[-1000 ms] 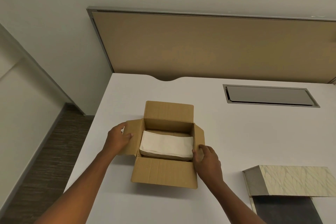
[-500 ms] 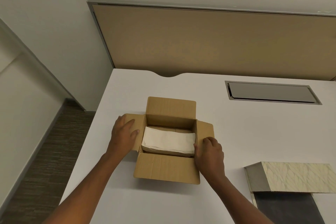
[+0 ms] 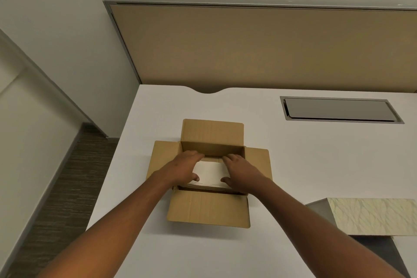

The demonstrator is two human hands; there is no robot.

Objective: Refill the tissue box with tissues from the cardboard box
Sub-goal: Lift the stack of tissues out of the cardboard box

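While the tissues [image 3: 209,172] are gripped by both hands [image 3: 184,170] [image 3: 240,172] inside the box [image 3: 208,210], nothing is yet transferred.

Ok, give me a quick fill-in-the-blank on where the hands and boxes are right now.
1. Both hands, left hand and right hand, reach into the ____ box.
2. The tissue stack lies ____ the cardboard box.
3. All four flaps of the cardboard box are folded ____.
4. The leaf-patterned tissue box sits to the ____ of the cardboard box.

Missing words: cardboard; inside; open; right
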